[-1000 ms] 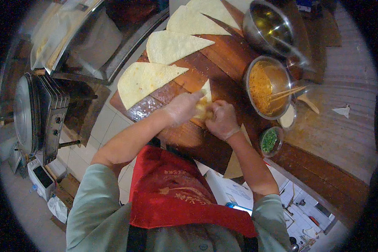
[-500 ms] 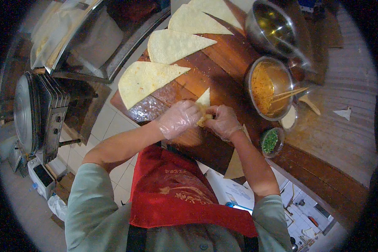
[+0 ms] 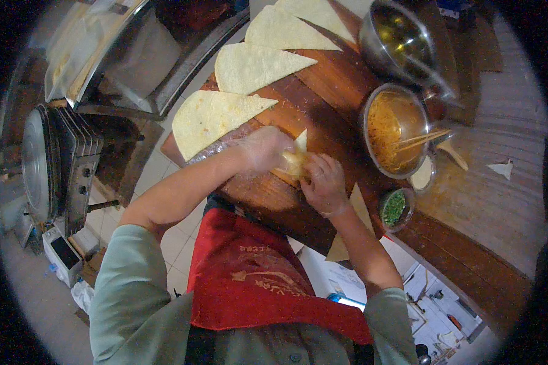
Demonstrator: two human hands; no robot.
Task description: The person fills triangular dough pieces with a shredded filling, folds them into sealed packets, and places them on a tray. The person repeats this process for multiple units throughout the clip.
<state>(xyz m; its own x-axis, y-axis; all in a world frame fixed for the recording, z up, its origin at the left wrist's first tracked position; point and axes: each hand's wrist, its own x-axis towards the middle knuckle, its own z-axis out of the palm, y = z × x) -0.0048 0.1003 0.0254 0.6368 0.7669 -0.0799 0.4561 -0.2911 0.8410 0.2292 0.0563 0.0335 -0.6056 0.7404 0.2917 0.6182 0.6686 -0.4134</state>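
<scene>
Wooden worktable (image 3: pixel 329 79), brown, planked; reference item: round bowl (image 3: pixel 415 112) of orange shreds, with chopsticks (image 3: pixel 419 140) leaning out to its right. Above the bowl: one larger metal bowl (image 3: pixel 374 36). Below it: one small bowl (image 3: pixel 406 216) of chopped greens. Left and upper left of it: pale wedge-shaped sheets (image 3: pixel 219 120), laid flat in a row. Left of it and lower: one pale yellow roll (image 3: pixel 295 159), partly hidden, white pointed tip extending away from the wearer. Left hand (image 3: pixel 268 149), blurred, clear-gloved, curled on the roll's left side. Right hand (image 3: pixel 326 185), fingers bent narrow, gripping its right side.
</scene>
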